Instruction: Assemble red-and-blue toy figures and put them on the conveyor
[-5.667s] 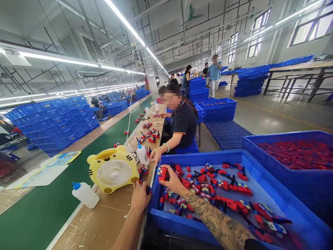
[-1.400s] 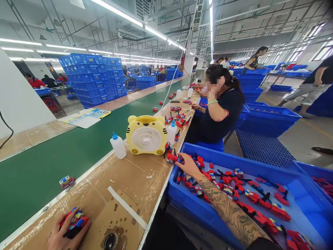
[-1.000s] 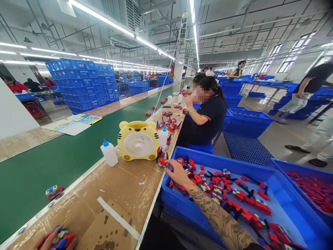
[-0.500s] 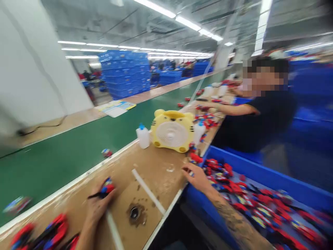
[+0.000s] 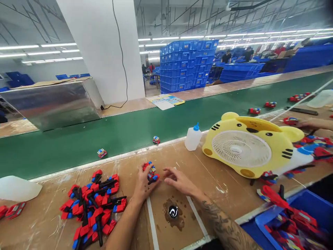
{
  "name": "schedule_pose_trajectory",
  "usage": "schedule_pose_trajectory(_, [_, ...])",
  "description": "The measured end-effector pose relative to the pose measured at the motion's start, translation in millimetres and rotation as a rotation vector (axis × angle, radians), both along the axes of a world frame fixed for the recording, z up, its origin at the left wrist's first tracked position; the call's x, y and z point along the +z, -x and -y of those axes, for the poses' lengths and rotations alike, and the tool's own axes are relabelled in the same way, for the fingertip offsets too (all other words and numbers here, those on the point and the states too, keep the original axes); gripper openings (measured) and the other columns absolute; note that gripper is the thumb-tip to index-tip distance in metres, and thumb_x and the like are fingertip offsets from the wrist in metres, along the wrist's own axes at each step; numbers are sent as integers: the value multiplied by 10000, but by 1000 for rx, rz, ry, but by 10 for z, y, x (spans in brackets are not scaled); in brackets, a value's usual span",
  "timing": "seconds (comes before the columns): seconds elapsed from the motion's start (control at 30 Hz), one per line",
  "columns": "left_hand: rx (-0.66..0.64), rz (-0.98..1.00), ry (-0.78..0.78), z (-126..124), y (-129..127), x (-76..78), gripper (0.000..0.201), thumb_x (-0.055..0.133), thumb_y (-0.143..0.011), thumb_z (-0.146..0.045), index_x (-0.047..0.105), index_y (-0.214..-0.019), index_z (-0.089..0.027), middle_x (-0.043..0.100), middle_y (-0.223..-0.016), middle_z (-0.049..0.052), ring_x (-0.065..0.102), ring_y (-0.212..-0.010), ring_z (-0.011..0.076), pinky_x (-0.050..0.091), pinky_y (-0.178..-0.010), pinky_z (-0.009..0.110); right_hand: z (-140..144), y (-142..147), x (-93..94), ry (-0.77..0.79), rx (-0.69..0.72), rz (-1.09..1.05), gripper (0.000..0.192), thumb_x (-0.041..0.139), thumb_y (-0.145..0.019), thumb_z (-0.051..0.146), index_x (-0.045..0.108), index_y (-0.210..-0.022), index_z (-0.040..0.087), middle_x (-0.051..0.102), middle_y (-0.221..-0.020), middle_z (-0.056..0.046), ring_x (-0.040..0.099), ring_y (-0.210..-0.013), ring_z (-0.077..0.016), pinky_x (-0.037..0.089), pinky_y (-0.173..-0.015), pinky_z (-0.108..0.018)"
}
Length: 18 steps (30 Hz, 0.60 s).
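While the left hand (image 5: pixel 142 184) curled its fingers around a small red and blue toy (image 5: pixel 151 172) near the middle of the frame, the right hand (image 5: pixel 179 180) lay just beside it, fingers loosely open and holding nothing. Both rested on the brown table (image 5: pixel 125 215). At lower left sat a pile of red and blue toy parts (image 5: pixel 93 205). At right stood a yellow tiger fan (image 5: pixel 249 146).

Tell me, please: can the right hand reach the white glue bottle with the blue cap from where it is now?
Probably yes. The right hand rests on the bench beside the toy part held by the left hand, and only bare bench surface lies between it and the glue bottle. The yellow fan stands to the side, not across that path.
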<state>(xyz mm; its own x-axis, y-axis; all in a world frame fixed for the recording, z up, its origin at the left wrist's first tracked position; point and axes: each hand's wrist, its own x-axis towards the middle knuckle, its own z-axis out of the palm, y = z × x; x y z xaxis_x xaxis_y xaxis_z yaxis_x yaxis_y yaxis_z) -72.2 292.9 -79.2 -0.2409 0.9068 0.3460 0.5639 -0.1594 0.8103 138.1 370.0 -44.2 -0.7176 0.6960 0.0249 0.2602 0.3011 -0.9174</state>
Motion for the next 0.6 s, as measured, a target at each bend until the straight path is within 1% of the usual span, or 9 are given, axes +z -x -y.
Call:
schedule_pose_trajectory(0.07, [48,-26,-1,5,10,-12,610,793,-711,-374,578,-1264,-233,384,-1312,139,498,-1218,321,428,-1045,489,-67,280,-21,68,139,-32,633,724,-784,467,536,-1328,203,684,-1180,-103,655,-1001,-250,514,-887,-397])
schedule_pose_trajectory(0.13, [102,-17,-6,9,26,-31,607,772,-707,-330,551,-1259,-208,364,-1289,143,534,-1162,314,462,-1007,474,-99,503,-67,123,193,-70,616,731,-782,461,532,-1307,205,694,-1155,-96,671,-968,-240,524,-883,-398])
schedule_pose_trajectory(0.23, [168,-2,0,0,42,-67,649,742,-686,-228,513,-1293,-194,288,-1381,172,478,-1259,344,418,-1068,497,-132,705,-166,121,176,-81,547,752,-765,388,554,-1242,210,716,-1071,-76,684,-870,-227,546,-819,-381])
schedule_pose_trajectory(0.3, [198,19,30,-14,49,-88,703,732,-668,-181,498,-1330,-197,226,-1464,180,374,-1368,368,351,-1131,518,-172,754,-247,46,136,-73,475,744,-765,323,585,-1199,214,720,-1030,-66,675,-863,-231,539,-824,-386])
schedule_pose_trajectory(0.37, [195,54,66,-27,63,-107,765,734,-663,-173,473,-1381,-211,211,-1510,168,319,-1415,365,311,-1164,518,-230,753,-330,18,109,-92,405,707,-791,296,607,-1175,215,712,-1036,-70,668,-888,-236,528,-848,-397])
schedule_pose_trajectory(0.4, [179,82,74,-31,74,-116,778,739,-667,-183,468,-1396,-221,228,-1516,160,322,-1418,355,308,-1171,510,-262,742,-367,51,117,-124,396,698,-799,299,608,-1176,216,705,-1057,-75,666,-909,-238,525,-861,-399])
schedule_pose_trajectory(0.47, [122,174,53,-35,100,-134,733,748,-693,-230,494,-1381,-228,279,-1507,149,340,-1415,336,320,-1172,481,-320,712,-425,206,170,-231,425,704,-803,324,586,-1196,217,685,-1107,-83,666,-951,-236,528,-875,-390])
schedule_pose_trajectory(0.53, [95,340,16,-37,124,-139,652,747,-729,-301,524,-1337,-222,362,-1459,159,419,-1364,321,399,-1117,450,-361,686,-451,360,224,-351,438,724,-792,332,579,-1188,216,668,-1122,-79,660,-995,-226,523,-897,-368])
schedule_pose_trajectory(0.6, [121,523,19,-42,140,-119,686,757,-735,-362,485,-1350,-225,462,-1386,157,547,-1235,293,489,-1014,411,-387,671,-445,430,262,-442,400,743,-774,309,606,-1138,213,660,-1101,-63,644,-1024,-209,501,-929,-345])
